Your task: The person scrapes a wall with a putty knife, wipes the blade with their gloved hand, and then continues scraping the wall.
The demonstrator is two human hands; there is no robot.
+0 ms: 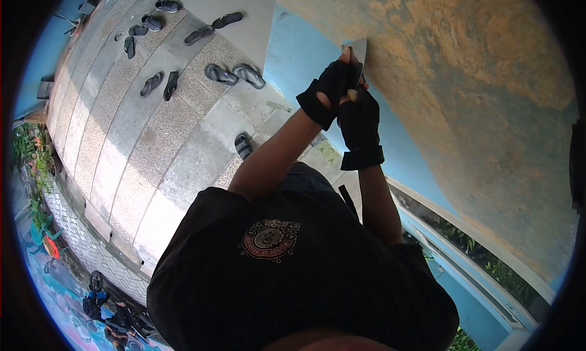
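Observation:
Both my hands wear black fingerless gloves and are raised close together against the wall [464,95]. My left hand [328,90] is closed around a scraper [358,51], its thumb up near the broad metal blade. Just below, my right hand [360,116] is closed around the same tool's handle, whose pale end shows between the gloves. The blade touches or nearly touches the wall, at the border between light blue paint and a bare, patchy brown and grey area. Most of the handle is hidden by my fingers.
Several sandals [221,75] lie scattered on the tiled floor [140,143] to my left. A sandalled foot [243,145] shows below my left arm. Plants [39,162] and a motorcycle [116,311] are at the far left. A light blue window frame [470,278] is at the lower right.

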